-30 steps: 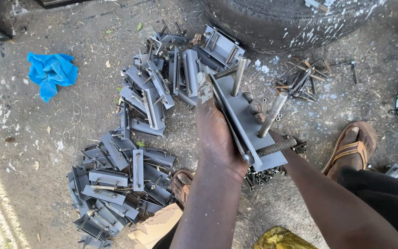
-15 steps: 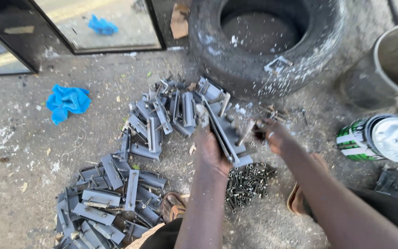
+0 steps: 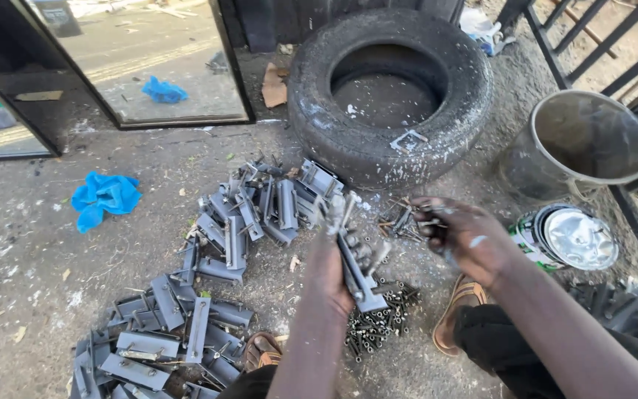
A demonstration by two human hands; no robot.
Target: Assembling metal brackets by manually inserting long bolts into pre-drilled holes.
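1. Grey metal bracket (image 3: 356, 270) is gripped by the left hand (image 3: 328, 266), fingers clenched around it; its long axis runs from near the body up toward the tyre (image 3: 389, 96), bolts protruding from its face.
2. Small dark bolts are pinched in the half-closed right hand (image 3: 467, 236), just beside the bracket.
3. More brackets (image 3: 179, 318) and a heap of bolts (image 3: 378, 325) are spread over the gritty concrete ground (image 3: 31, 295).
4. A bucket (image 3: 577, 140), paint tin (image 3: 566, 236) and blue rag (image 3: 105, 196) are seen further out.

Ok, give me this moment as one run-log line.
left hand: holds grey metal bracket upright | right hand: grips small bolt, raised beside bracket | bolt pile below | tyre behind
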